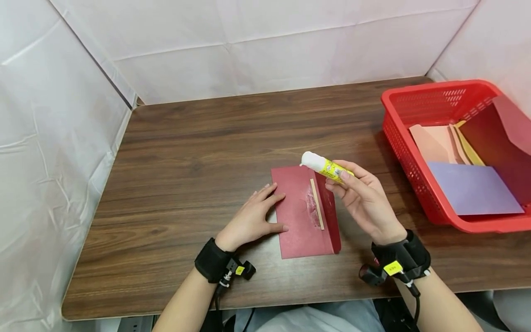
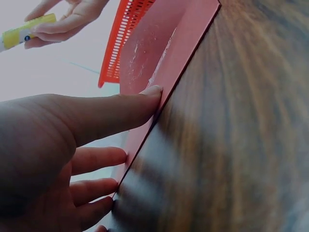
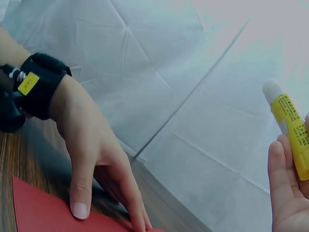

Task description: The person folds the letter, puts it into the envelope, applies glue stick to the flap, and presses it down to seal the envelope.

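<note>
A dark red envelope (image 1: 296, 240) lies on the table with its flap (image 1: 333, 221) on the right side. Across it runs a narrow cream strip (image 1: 317, 204), with whitish glue smears (image 1: 311, 203) alongside. My left hand (image 1: 253, 216) rests at the envelope's left edge, thumb and fingertips on the paper; in the left wrist view the thumb (image 2: 111, 113) presses near the rim. Above the flap side, my right hand (image 1: 365, 198) holds a yellow glue stick (image 1: 332, 170) between thumb and fingers, its white end pointing up and left. The right wrist view shows the same glue stick (image 3: 292, 128) raised.
To the right stands a red plastic basket (image 1: 419, 180) holding a lilac envelope (image 1: 477, 189), peach envelopes (image 1: 431, 140), a yellow one (image 1: 469, 147) and a dark red one (image 1: 498, 143). White sheeting (image 1: 249, 55) walls the table (image 1: 186, 161) at back and sides.
</note>
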Motion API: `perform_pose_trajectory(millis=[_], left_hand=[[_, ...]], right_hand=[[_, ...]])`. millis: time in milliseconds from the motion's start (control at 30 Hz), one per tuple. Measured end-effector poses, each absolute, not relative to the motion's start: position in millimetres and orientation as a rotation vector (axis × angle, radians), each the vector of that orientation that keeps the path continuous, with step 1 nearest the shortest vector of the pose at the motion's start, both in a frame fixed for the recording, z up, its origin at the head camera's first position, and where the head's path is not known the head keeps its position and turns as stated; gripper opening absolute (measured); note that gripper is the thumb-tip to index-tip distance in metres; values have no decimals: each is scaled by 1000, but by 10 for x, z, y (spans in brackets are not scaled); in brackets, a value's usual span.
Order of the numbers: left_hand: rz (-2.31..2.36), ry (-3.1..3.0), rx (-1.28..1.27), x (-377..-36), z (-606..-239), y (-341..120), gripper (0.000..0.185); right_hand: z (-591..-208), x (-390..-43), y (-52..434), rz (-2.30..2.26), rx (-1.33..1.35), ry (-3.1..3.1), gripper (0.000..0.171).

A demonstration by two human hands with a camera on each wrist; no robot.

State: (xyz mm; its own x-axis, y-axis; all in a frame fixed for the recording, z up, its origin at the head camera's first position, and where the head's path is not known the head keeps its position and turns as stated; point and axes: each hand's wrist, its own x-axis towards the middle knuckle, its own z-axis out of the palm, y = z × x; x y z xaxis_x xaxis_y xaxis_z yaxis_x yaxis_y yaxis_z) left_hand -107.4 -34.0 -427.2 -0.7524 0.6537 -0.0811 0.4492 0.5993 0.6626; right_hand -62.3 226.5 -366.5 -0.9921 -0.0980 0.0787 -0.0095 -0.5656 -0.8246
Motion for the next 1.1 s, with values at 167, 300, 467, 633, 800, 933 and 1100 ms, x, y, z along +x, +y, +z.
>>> perform_pose_trajectory(millis=[167,300,467,633,800,933,1100], left_hand=[[914,2513,894,-1068,-4300,-337,79],[914,2515,887,-1070,-4310,-342,79],[915,2505,893,-1078,-4298,-353,80],[914,2506,884,-1083,-4273,-366,80],[905,2506,872,-1073,-4269,-364,80],[910,2508,883,-1070,-4270,-351,80],[915,2507,888,-1078,-4272,-337,79]], right_hand=[[-3685,-628,2322,-2692,-150,1537,26],[-3697,-613,2465,-2493,-105,1862,27],[-3762,-560,2642,-2064,-1,2274,32],[-3864,-541,2693,-1654,-16,2586,33],[-3920,-577,2692,-1403,-96,2742,30],[-3940,-606,2681,-1305,-168,2819,28],[-3948,-637,2666,-1199,-239,2907,25]])
